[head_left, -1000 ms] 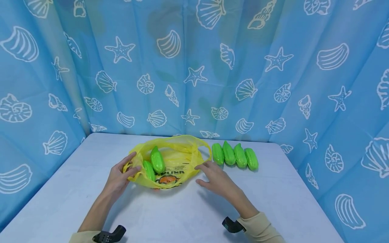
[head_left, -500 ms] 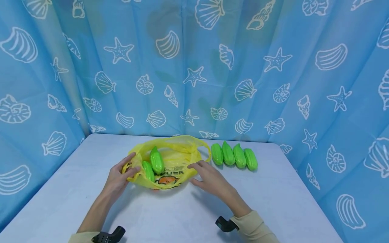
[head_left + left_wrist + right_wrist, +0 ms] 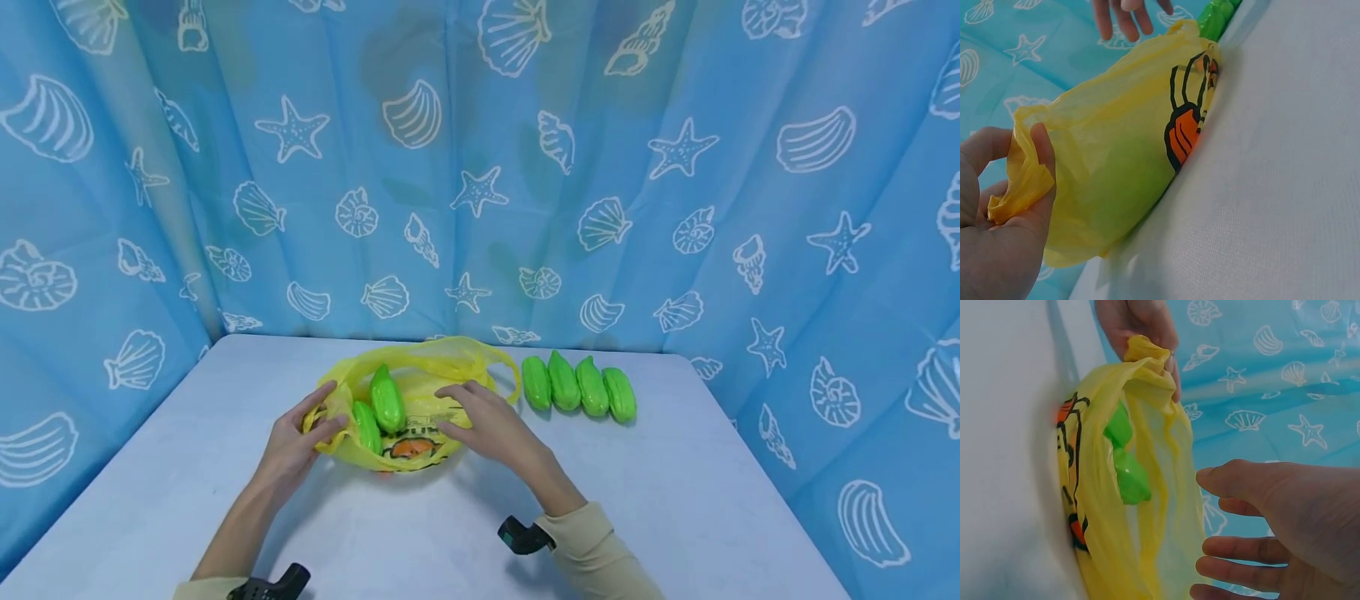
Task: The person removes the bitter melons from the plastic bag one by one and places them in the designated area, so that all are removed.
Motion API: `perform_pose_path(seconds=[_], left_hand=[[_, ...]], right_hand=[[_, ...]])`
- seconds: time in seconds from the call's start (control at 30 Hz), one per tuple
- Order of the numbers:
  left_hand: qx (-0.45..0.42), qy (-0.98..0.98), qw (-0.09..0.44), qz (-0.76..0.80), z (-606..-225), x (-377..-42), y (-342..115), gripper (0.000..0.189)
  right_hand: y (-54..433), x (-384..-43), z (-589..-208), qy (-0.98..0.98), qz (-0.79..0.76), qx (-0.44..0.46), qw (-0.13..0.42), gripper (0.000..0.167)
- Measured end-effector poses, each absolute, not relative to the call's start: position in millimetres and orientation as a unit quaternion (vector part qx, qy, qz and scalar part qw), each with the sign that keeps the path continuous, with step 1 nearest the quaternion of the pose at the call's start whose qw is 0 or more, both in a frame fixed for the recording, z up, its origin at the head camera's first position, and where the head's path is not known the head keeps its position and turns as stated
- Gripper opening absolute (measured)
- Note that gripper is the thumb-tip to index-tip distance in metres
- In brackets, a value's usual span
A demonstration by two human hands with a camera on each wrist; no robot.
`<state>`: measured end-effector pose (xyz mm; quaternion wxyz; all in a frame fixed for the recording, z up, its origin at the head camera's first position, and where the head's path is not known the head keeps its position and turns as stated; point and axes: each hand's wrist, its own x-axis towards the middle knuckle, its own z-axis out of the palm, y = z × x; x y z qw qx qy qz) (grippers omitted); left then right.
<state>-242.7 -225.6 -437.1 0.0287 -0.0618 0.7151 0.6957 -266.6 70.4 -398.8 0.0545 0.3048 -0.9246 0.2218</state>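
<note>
Beige sleeves (image 3: pixel 600 553); black, stubby wrist cameras (image 3: pixel 525 537), right one with small greenish patch (image 3: pixel 507 537).

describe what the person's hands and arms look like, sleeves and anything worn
The left hand and right hand are ungloved. The left sleeve and right sleeve are plain beige, ending short of the hands. A black left wrist camera and black right wrist camera sit beside them.

The bag (image 3: pixel 1122 125) looks plastic (the vegetables (image 3: pixel 565 382) glossy).

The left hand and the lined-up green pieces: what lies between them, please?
The head view shows the yellow bag, two green pieces inside, and the right hand.
</note>
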Motion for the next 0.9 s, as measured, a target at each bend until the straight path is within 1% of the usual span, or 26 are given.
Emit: perform_pose_path(seconds=[0.2,0.47,0.7,0.9], left_hand=[[-0.066,0.707,0.032,0.703,-439.7,-239.5,-225.8,0.081],[-0.065,0.708,0.032,0.703,-438.3,-240.2,-225.1,0.079],[-0.064,0.707,0.028,0.704,-437.4,-241.9,-223.7,0.078],[-0.060,0.706,0.025,0.705,-439.4,-242.3,-223.7,0.078]], right_hand=[[60.3,-272.2,-403.2,-0.922,0.235,0.304,0.040,0.046],[49.5,-281.5,-404.2,-0.926,0.246,0.286,0.007,0.048],[38.0,-291.5,-403.1,-0.933,0.235,0.272,0.003,0.048],[30.4,-297.3,-402.5,-0.934,0.231,0.271,-0.012,0.048]])
